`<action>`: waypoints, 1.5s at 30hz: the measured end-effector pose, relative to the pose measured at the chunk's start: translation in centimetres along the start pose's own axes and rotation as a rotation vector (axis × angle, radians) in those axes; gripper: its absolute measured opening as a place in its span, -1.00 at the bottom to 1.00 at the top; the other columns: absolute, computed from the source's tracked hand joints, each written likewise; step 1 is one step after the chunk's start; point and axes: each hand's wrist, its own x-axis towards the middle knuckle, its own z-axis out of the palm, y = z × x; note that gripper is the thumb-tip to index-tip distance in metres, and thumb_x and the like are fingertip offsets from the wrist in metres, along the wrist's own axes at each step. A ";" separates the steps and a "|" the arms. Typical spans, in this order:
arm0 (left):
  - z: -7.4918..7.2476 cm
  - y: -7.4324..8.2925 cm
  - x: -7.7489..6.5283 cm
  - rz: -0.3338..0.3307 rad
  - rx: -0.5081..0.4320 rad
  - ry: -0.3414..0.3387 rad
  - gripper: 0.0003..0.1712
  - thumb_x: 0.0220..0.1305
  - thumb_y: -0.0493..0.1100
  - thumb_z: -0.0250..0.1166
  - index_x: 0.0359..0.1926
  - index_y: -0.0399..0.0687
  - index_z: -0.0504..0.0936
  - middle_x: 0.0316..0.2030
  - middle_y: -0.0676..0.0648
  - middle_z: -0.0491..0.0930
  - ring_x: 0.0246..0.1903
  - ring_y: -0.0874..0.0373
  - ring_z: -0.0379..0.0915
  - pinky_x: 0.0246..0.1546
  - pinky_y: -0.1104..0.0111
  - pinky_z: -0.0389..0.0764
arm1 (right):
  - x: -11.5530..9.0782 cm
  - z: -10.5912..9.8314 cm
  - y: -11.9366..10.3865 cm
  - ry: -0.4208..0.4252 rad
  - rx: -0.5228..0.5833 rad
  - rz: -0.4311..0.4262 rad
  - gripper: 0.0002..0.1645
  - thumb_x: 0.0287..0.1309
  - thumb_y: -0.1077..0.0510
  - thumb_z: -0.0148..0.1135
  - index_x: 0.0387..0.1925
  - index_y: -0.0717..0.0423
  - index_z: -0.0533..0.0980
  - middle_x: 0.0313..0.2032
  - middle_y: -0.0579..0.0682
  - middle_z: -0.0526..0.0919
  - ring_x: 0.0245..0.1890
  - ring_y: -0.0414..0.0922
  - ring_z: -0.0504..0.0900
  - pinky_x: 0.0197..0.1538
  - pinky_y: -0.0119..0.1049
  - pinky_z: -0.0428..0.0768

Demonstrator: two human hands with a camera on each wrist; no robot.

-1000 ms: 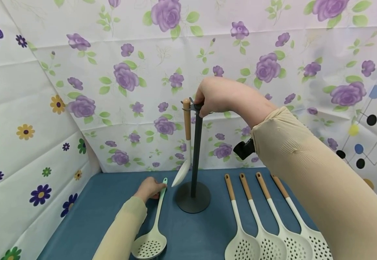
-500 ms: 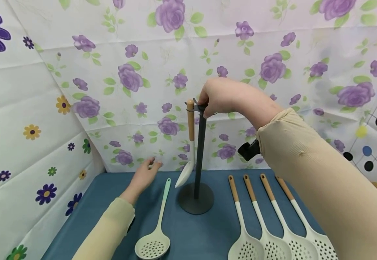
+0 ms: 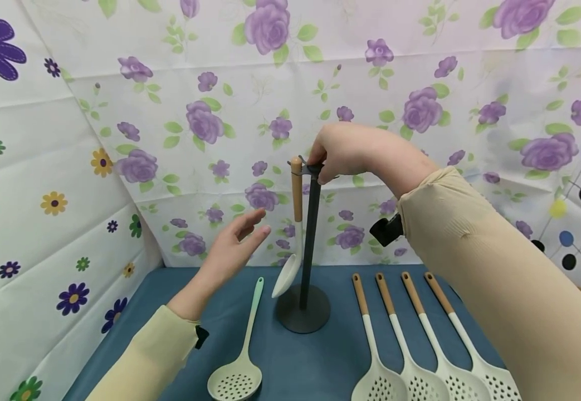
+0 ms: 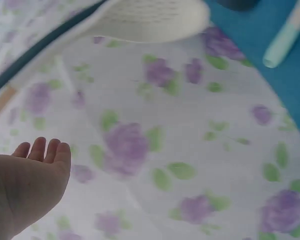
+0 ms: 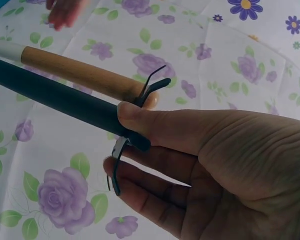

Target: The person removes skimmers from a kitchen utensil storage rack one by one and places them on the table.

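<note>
My right hand grips the top of a dark utensil stand, thumb and fingers around the hub with its hooks. From a hook hangs a skimmer, wooden handle up; its white perforated bowl shows in the left wrist view. To the left of that skimmer, my left hand is raised above the table with fingers extended, holding nothing and apart from the handle. In the right wrist view the wooden handle runs beside the dark pole. Below the left hand lies a skimmer with a mint-green handle.
Several white skimmers with wooden handles lie side by side on the blue table at the right. The stand's round base rests behind them, near the middle. A flowered cloth rises behind the table.
My left hand has let go of the mint-green-handled skimmer, leaving it on the table, and has risen toward the hanging skimmer. My right hand stays on the stand's top.
</note>
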 end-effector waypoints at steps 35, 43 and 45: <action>0.8 4.8 2.1 0.045 -0.081 0.028 -0.34 0.44 0.11 0.32 0.46 0.05 0.43 0.35 0.05 0.47 0.32 0.20 0.39 0.32 0.23 0.45 | 0.7 -0.4 1.7 -0.029 0.031 -0.015 -0.48 0.24 0.32 0.37 0.24 0.09 0.63 0.17 0.08 0.67 0.23 0.02 0.55 0.28 0.02 0.50; 0.7 5.1 2.6 0.029 -0.097 0.023 -0.33 0.43 0.10 0.32 0.46 0.04 0.44 0.35 0.03 0.48 0.30 0.19 0.41 0.30 0.21 0.48 | 1.3 -0.4 1.7 -0.029 0.032 -0.016 -0.44 0.24 0.33 0.37 0.28 0.04 0.61 0.21 0.04 0.64 0.28 0.01 0.52 0.30 0.01 0.48; 0.8 5.1 2.7 0.033 -0.101 0.025 -0.33 0.43 0.10 0.33 0.46 0.03 0.44 0.34 0.03 0.49 0.30 0.18 0.41 0.30 0.20 0.48 | 1.4 -0.4 1.5 -0.029 0.027 -0.019 -0.44 0.24 0.33 0.36 0.28 0.04 0.61 0.21 0.04 0.64 0.26 0.01 0.53 0.29 0.01 0.49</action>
